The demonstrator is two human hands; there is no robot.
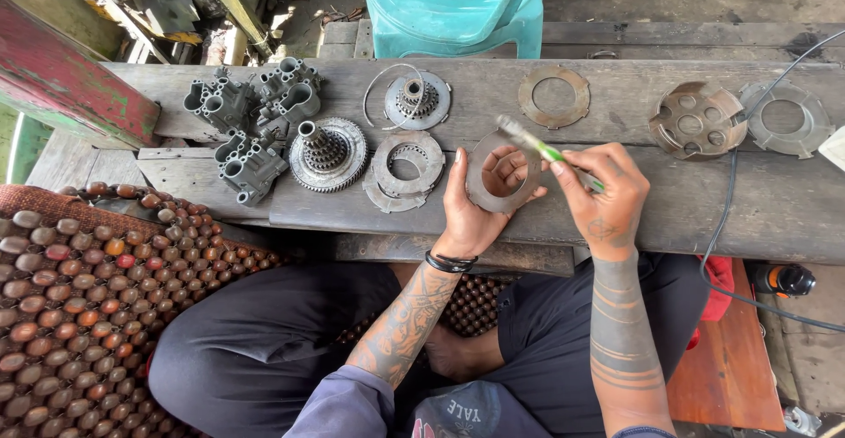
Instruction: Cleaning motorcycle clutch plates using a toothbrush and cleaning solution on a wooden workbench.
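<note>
Left hand (471, 213): grips grey ring plate (502, 172), frame centre, lifted just above tabletop (616, 218).
Right hand (603, 193): fingers closed on green-handled brush (537, 146), bristles at plate's upper rim.
Centre left: stacked ring plates (407, 170), toothed gear hub (328, 153), grey castings (251, 125).
Upper right: rusty ring (554, 95), holed pressure plate (697, 120).
Judgement: steady plate, brush around full face, rotate plate, keep strokes light.

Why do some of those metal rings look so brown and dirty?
Those look rusty. The ring lying alone on the plank and the holed plate are brown and blotchy, while the gear is grey. The left hand holds another ring; the right hand holds a green-handled brush to it.
</note>
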